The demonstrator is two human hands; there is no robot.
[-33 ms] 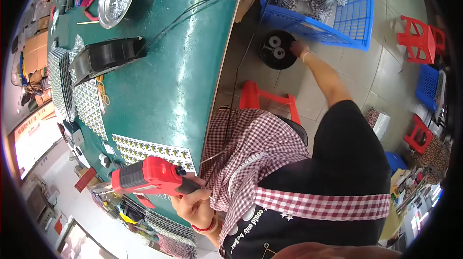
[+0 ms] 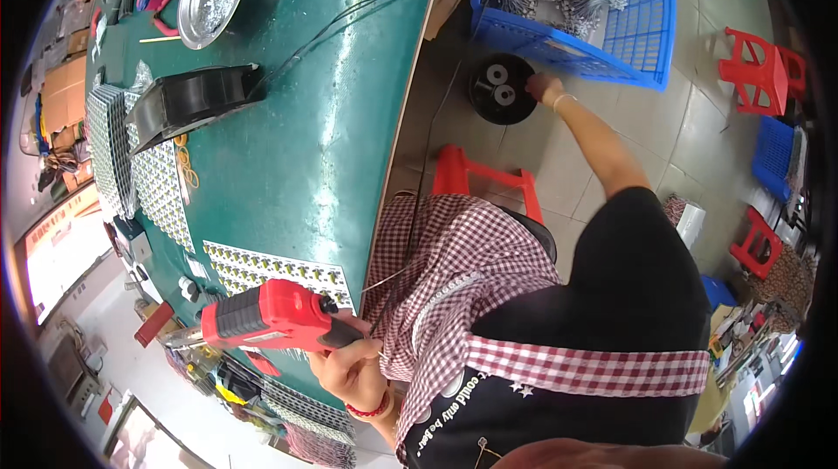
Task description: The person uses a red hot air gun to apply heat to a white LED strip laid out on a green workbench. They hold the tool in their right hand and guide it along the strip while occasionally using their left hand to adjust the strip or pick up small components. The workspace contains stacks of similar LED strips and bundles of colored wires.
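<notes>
Beside the long green table, the person's left hand is closed around the dark grip of a gun-shaped tool. Little differs from the earlier frame: the tool sits a touch higher, the right forearm and black sleeve have edged outward, and the dark cord near the table's edge runs differently. The right hand stays down by the rim of a round black object near the floor, just under the blue crate. Whether its fingers are clamped on that rim or only beside it, I can't tell.

As for the tool, it has a bright red shell with a ribbed black panel, a small black knob near the grip and a metal nose pointing away to the left. From where it hangs, it covers part of the card of small green-and-yellow pieces on the table.
</notes>
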